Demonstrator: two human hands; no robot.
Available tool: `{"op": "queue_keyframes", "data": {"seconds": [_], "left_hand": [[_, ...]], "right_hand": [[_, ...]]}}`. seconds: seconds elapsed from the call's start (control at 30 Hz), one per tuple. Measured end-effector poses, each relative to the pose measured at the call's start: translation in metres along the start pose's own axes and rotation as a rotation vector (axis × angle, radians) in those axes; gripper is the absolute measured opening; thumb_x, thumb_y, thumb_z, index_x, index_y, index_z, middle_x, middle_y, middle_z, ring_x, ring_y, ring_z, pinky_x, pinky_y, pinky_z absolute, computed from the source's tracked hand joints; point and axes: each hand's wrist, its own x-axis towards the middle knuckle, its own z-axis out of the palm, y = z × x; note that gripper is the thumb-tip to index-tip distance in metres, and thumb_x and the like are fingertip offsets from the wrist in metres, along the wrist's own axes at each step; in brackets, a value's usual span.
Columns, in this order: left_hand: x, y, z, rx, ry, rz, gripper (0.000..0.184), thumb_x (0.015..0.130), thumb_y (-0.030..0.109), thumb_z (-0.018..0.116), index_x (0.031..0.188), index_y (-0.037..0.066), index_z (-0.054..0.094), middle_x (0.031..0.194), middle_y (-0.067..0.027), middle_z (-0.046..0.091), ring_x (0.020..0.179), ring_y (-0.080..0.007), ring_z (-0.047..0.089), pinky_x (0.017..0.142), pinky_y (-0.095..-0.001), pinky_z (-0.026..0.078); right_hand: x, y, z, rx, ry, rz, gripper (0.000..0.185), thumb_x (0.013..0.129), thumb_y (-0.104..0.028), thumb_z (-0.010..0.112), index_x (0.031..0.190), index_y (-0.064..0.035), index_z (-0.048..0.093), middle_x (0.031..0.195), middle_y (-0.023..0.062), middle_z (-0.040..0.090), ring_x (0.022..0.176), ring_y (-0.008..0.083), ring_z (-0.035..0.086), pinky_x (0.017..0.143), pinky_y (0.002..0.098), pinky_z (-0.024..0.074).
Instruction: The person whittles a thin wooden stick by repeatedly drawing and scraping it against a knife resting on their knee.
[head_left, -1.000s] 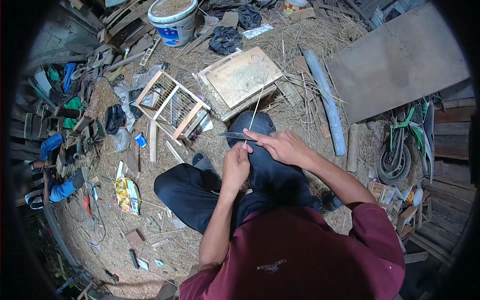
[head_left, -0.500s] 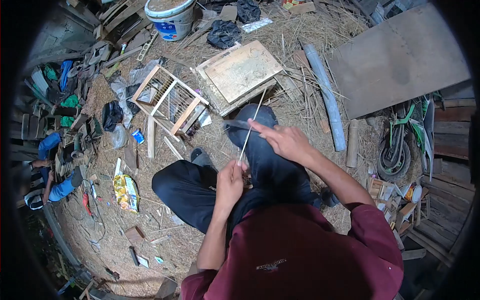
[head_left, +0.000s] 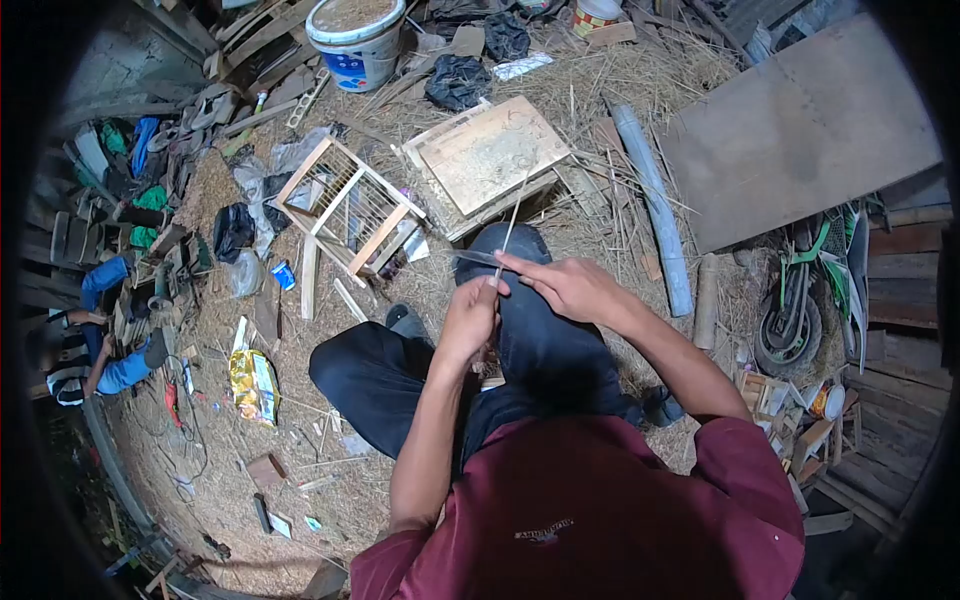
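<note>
A thin pale stick (head_left: pixel 513 222) slants up from my left hand (head_left: pixel 472 318), whose fingers are closed on its lower end. My right hand (head_left: pixel 572 288) grips a knife and has its index finger stretched along it. The knife's blade (head_left: pixel 476 258) points left and lies across the stick, just above my left fingertips and over my raised knee. The knife's handle is hidden in my right palm. Beyond the knee stands a low wooden box (head_left: pixel 494 155) with dust on its top, and left of it a small wooden cage (head_left: pixel 350 208) with thin bars.
A white bucket (head_left: pixel 357 45) stands at the upper left. A bamboo pole (head_left: pixel 652 210) and a large board (head_left: pixel 800 135) lie to the right, near a green motorbike (head_left: pixel 805 290). Another person (head_left: pixel 90 350) sits at the far left. A yellow packet (head_left: pixel 254 385) lies on the littered ground.
Half a second ago my left hand was lower and farther from the blade. It has moved up the view, close to the blade again, with the stick. My right hand has shifted slightly.
</note>
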Motion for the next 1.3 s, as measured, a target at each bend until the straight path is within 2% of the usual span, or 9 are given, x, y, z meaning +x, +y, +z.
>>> {"op": "queue_keyframes", "data": {"seconds": [0.03,0.3,0.6,0.7,1.0,1.1,1.3], "left_hand": [[0.007,-0.002,0.002,-0.008,0.007,0.026,0.029,0.103,0.026,0.044,0.088,0.006,0.058,0.055,0.0082,0.036,0.041,-0.0035,0.028,0.039,-0.0241,0.019],[-0.007,-0.028,0.001,0.058,0.057,0.127,0.026,0.103,0.026,0.045,0.088,0.008,0.057,0.052,0.0086,0.035,0.04,-0.0025,0.028,0.039,-0.0235,0.018],[-0.031,-0.03,0.001,0.032,0.068,0.08,0.026,0.104,0.025,0.044,0.088,0.009,0.056,0.052,0.0083,0.037,0.04,-0.0022,0.028,0.038,-0.0237,0.019],[-0.036,-0.031,-0.003,0.064,0.082,0.07,0.028,0.104,0.021,0.042,0.085,0.007,0.057,0.057,0.0088,0.037,0.051,-0.001,0.032,0.046,-0.0223,0.023],[-0.075,-0.031,-0.01,0.082,0.081,0.036,0.03,0.104,0.024,0.043,0.083,0.007,0.057,0.058,0.0085,0.038,0.05,-0.0014,0.032,0.047,-0.0219,0.024],[-0.099,-0.034,-0.014,0.083,0.092,0.012,0.027,0.103,0.026,0.046,0.084,0.009,0.055,0.057,0.0084,0.036,0.047,-0.0014,0.031,0.043,-0.0212,0.022],[-0.17,-0.039,-0.045,0.02,0.072,-0.129,0.029,0.104,0.027,0.045,0.083,0.008,0.056,0.058,0.0082,0.038,0.048,-0.0014,0.031,0.045,-0.021,0.023]], "right_hand": [[-0.001,0.001,0.001,-0.023,-0.007,0.021,0.057,0.094,-0.019,0.052,0.147,-0.0351,0.036,0.07,0.0197,0.062,0.062,0.0377,0.062,0.059,0.0473,0.0504],[-0.007,-0.002,0.01,-0.168,0.029,0.055,0.055,0.096,-0.025,0.052,0.146,-0.0373,0.036,0.07,0.0172,0.062,0.062,0.0372,0.063,0.056,0.0477,0.0515],[-0.013,-0.004,0.014,-0.225,0.045,0.084,0.05,0.098,-0.033,0.047,0.146,-0.0423,0.035,0.068,0.017,0.06,0.058,0.0366,0.063,0.053,0.0475,0.0518],[-0.014,-0.007,0.018,-0.274,0.054,0.07,0.051,0.098,-0.033,0.048,0.146,-0.0434,0.034,0.069,0.0171,0.06,0.056,0.0368,0.062,0.05,0.0477,0.0513],[-0.013,-0.004,0.018,-0.271,0.045,0.094,0.055,0.096,-0.031,0.053,0.146,-0.043,0.033,0.07,0.0181,0.06,0.057,0.0387,0.062,0.051,0.0495,0.0517],[-0.009,-0.001,0.02,-0.241,0.159,0.143,0.053,0.095,-0.028,0.055,0.144,-0.0408,0.039,0.066,0.017,0.058,0.057,0.038,0.061,0.052,0.0476,0.0505],[-0.006,0.017,0.01,-0.124,0.224,0.248,0.05,0.096,-0.023,0.053,0.144,-0.0344,0.042,0.081,0.0207,0.067,0.066,0.0401,0.064,0.06,0.0476,0.0521]]}}
